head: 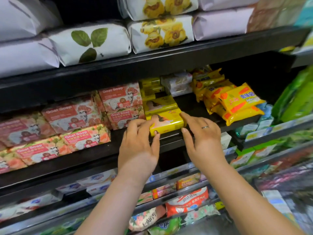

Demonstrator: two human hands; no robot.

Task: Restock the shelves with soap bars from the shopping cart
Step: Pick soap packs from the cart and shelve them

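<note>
Yellow soap box (166, 123): at the front edge of the black shelf (101, 150), between Goat Soap boxes (84, 134) and orange-yellow soap packets (237, 102). Left hand (138, 150): fingers (140, 122) curled on its left end, gripping. Right hand (205, 139): fingers spread, nearly straight, touching its right end.

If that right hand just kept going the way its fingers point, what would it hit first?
The front yellow soap box: the right hand's index fingertip seems to touch its right edge. A second yellow box lies just behind it.
</note>
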